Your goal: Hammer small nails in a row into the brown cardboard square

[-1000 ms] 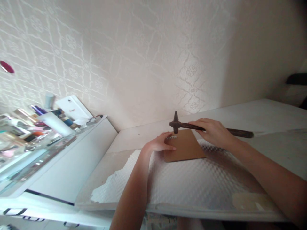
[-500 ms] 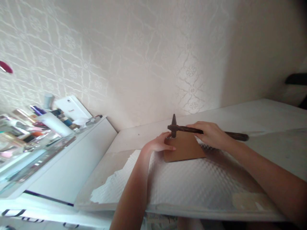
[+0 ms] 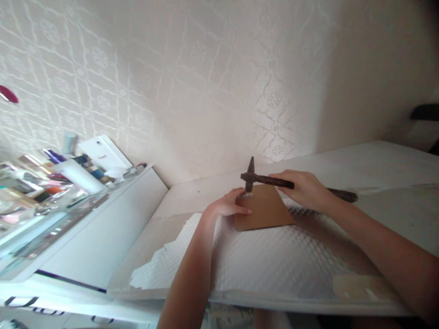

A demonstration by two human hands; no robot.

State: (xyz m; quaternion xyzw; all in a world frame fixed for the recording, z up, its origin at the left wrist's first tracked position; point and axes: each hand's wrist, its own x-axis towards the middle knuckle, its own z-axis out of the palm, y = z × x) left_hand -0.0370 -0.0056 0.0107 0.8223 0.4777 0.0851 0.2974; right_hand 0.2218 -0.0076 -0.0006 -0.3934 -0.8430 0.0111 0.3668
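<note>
My right hand is closed round the wooden handle of a dark hammer. Its head is raised a little above the far left part of a flat brown board. Along that part runs a curved row of several small shiny points, nails by their look. My left hand grips the board's left side, thumb laid over the top and fingertips by the row. Under the board lies a white quilted sheet.
The sheet covers part of a pale table that meets a patterned wall. On the left stands a white cabinet, its glass top crowded with bottles and tubes. A white box leans at the wall there.
The hammer head has risen slightly off the board, uncovering more of the small row beneath it. My right hand has lifted a little with it; my left hand stays in place.
</note>
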